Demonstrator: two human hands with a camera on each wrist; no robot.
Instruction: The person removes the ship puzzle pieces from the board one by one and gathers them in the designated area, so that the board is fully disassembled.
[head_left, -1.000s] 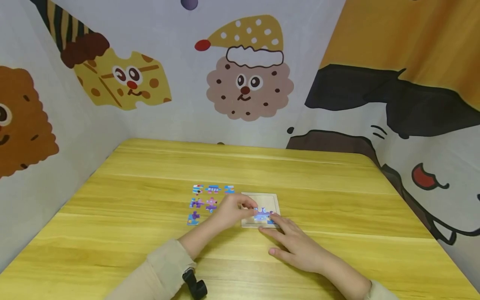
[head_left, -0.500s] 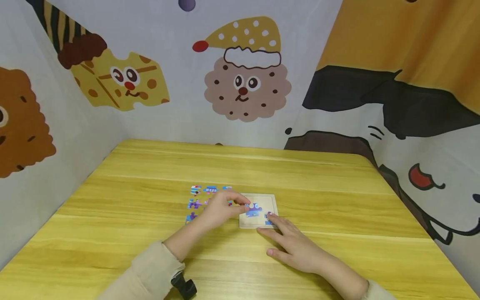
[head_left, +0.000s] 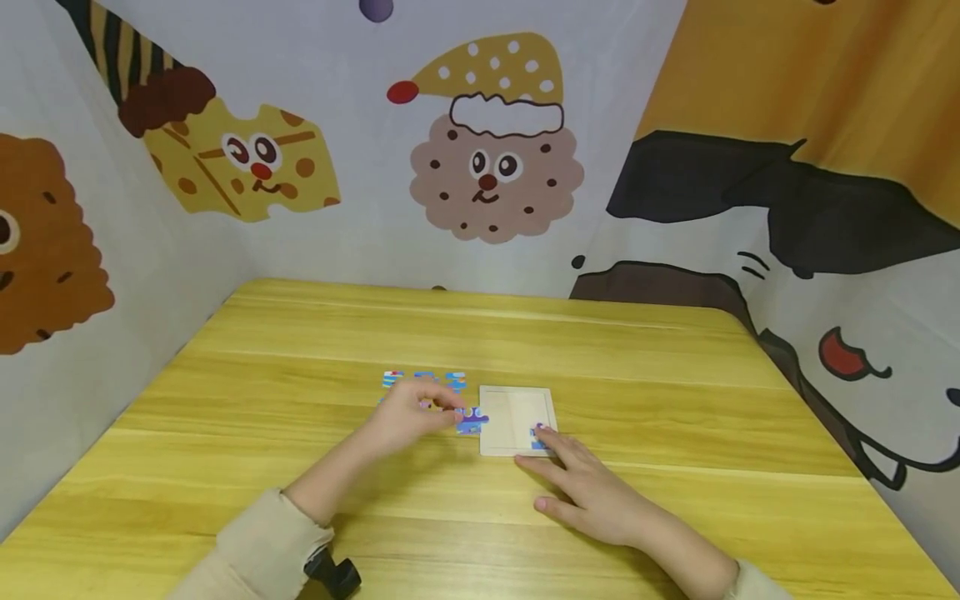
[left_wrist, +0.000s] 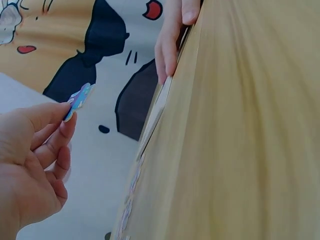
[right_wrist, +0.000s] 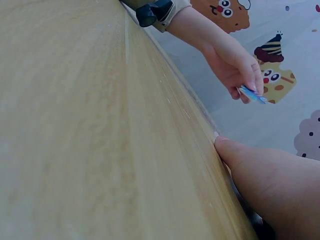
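In the head view my left hand (head_left: 405,414) pinches a blue and purple jigsaw puzzle piece (head_left: 471,422) between thumb and fingertips, just left of the wooden puzzle tray (head_left: 504,410). The left wrist view shows this puzzle piece (left_wrist: 78,101) lifted well off the table. My right hand (head_left: 596,493) lies with fingers extended, its fingertips at the tray's lower right corner. Partly under those fingertips, another puzzle piece (head_left: 537,442) sits in that corner. Loose puzzle pieces (head_left: 454,381) lie beyond my left hand, which hides most of them.
The wooden table (head_left: 480,533) reaches back to a cloth wall (head_left: 330,250) printed with cartoon food figures. A black strap (head_left: 333,575) hangs from my left wrist by the sleeve.
My left hand has carried the puzzle piece leftward out of the tray and raised it past the tray's left edge. My right hand stays in place.
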